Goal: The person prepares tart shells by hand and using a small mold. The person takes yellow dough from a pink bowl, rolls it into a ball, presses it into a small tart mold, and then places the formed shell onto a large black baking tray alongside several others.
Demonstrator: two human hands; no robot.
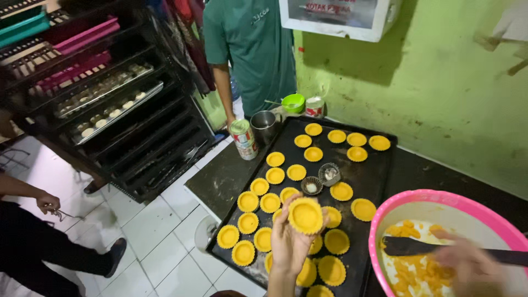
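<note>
Left hand (289, 242) holds up a round yellow fluted pastry tart shell (305, 215), empty; blurred right hand (473, 269) grips a black spatula (410, 246) in the pink plastic bowl (440, 199).

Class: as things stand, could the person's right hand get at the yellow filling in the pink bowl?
Probably yes: the right hand hovers over the open pink bowl, holding a dark spatula above the filling; nothing covers it.

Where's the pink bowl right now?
The pink bowl sits at lower right, just right of the black tray, with the right hand over it.
</note>
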